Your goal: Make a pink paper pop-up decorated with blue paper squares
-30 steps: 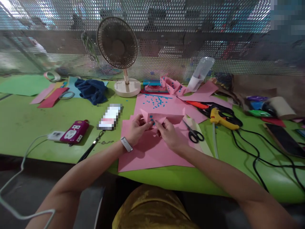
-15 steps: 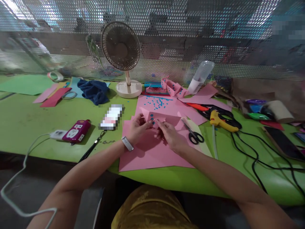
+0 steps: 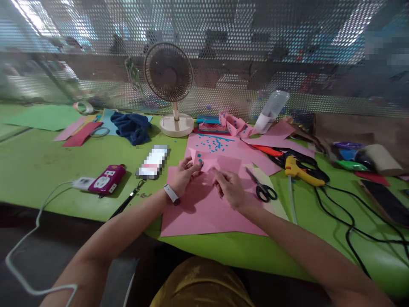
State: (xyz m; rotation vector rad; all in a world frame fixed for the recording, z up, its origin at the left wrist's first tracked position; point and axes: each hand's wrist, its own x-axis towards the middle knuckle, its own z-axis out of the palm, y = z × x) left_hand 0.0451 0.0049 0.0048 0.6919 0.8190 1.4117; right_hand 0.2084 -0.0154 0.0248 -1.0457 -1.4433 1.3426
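Folded pink paper (image 3: 209, 162) is up between the two hands, just above a big pink sheet (image 3: 204, 217) spread on the green bench (image 3: 105, 231). From where I stand it looks light and thin, like card that holds a crease but would bend or dent under a hard squeeze. I'd take hold of it by an outer edge or along a fold, clear of the small blue dots (image 3: 200, 156) on its left part, since those could lift or smear if rubbed. It shouldn't be slippery, though I'd guess a draught might catch it.

The person's left hand (image 3: 185, 179) pinches the dotted end. The right hand (image 3: 232, 189) is curled, thumb and finger drawn together at the near edge; whether they grip the paper or some tiny scrap, I can't tell. Scissors (image 3: 259, 185) lie just beside, to the right, with a yellow glue gun (image 3: 298, 171) farther over.

As for writing, none of it is legible to me. The clear bottle (image 3: 276, 104) has a pale wrap, the white plug (image 3: 82, 183) some grey print, and the purple socket block (image 3: 107, 181) pale markings, all too small to read. The lit phone (image 3: 154, 162) is blurred out.
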